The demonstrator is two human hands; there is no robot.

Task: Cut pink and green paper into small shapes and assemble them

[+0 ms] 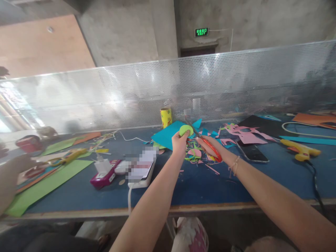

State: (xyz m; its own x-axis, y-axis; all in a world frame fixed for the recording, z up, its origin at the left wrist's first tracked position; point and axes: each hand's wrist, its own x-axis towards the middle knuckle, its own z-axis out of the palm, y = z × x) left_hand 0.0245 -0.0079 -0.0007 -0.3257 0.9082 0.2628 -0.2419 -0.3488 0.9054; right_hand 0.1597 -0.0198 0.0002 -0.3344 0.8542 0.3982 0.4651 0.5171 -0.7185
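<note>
My left hand [180,142] pinches a round lime-green paper piece [186,130] above the bench. In my right hand [208,145] is a pair of scissors with red-orange handles [215,153]; the blades reach up and left to the edge of the green piece. Whether the blades are parted is too blurred to tell. A blue paper sheet [168,135] lies behind my left hand. Pink, green and blue paper scraps [194,152] are strewn under and around both hands.
A black phone [252,151] and yellow glue gun [300,148] lie to the right. Left are a phone on a white power strip [140,182], a purple socket block [105,177] and green sheets [49,183]. A yellow tube [166,117] stands by the perforated metal screen [147,94]. Another person's arm [12,175] is far left.
</note>
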